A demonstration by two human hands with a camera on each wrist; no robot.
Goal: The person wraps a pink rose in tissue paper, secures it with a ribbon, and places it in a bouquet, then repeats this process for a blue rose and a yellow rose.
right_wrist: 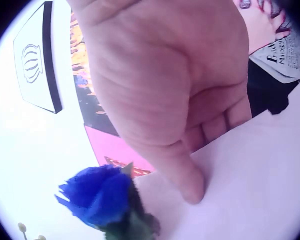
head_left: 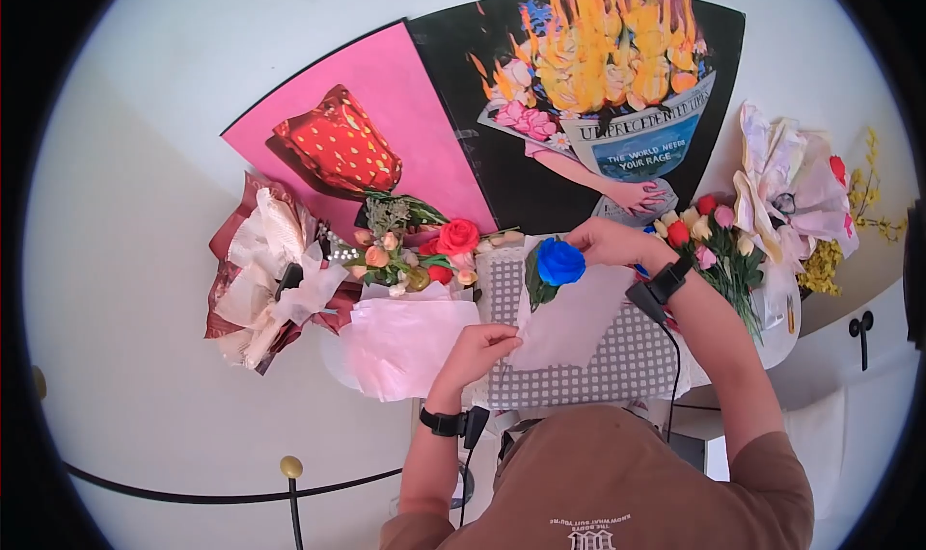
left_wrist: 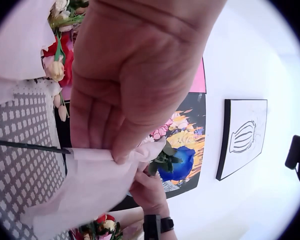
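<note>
A blue rose [head_left: 561,261] with green leaves lies against a pale pink sheet of wrapping paper [head_left: 569,330] above the table. My left hand [head_left: 479,350] pinches the paper's lower left edge between thumb and fingers. In the left wrist view a thin dark stem [left_wrist: 27,145] runs out past the folded paper beside those fingertips. At the upper edge, my right hand [head_left: 617,241] pinches the sheet, its thumb [right_wrist: 192,185] flat on the near face and its fingers partly hidden behind. The rose head [right_wrist: 97,195] sits close beside that thumb in the right wrist view.
A grey checked cloth [head_left: 540,386] covers the table. More pink sheets [head_left: 405,348] lie at left, beside mixed flowers [head_left: 424,256] and a wrapped bouquet [head_left: 275,270]. Tulips and roses [head_left: 709,232] lie at right near another wrapped bouquet [head_left: 786,188]. Painted panels [head_left: 617,97] stand behind.
</note>
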